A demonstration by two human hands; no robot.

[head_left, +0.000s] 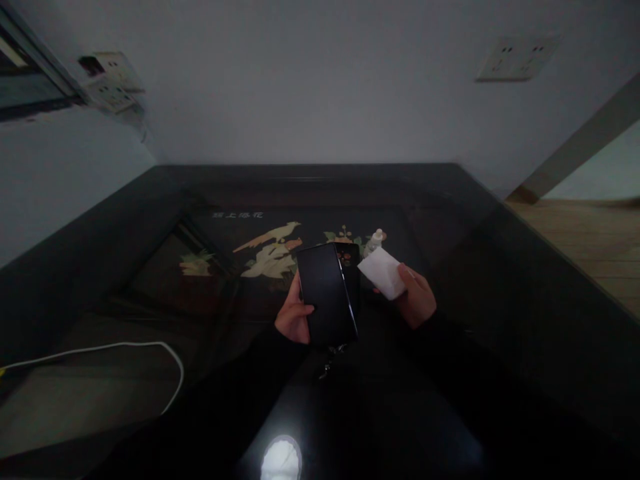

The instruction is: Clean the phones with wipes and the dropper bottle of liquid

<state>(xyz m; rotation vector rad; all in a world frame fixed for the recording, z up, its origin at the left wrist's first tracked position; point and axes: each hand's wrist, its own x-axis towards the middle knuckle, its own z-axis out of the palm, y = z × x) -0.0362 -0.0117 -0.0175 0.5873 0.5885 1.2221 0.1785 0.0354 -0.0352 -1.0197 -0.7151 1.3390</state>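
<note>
My left hand (294,315) grips a black phone (326,293) by its left edge, screen up and dark, tilted over the table. A small charm or strap (331,360) dangles from the phone's lower end. My right hand (416,299) pinches a white folded wipe (383,272), held just right of the phone and apart from it. Behind the wipe stands a small white bottle (375,241) on the table. Both sleeves are dark.
The dark glossy table (500,280) has a bird-and-flower inlay (273,250) at its middle. A white cable (150,353) loops across the left side. Wall sockets (517,59) sit above, more sockets (113,83) at left. Wooden floor (590,247) lies to the right.
</note>
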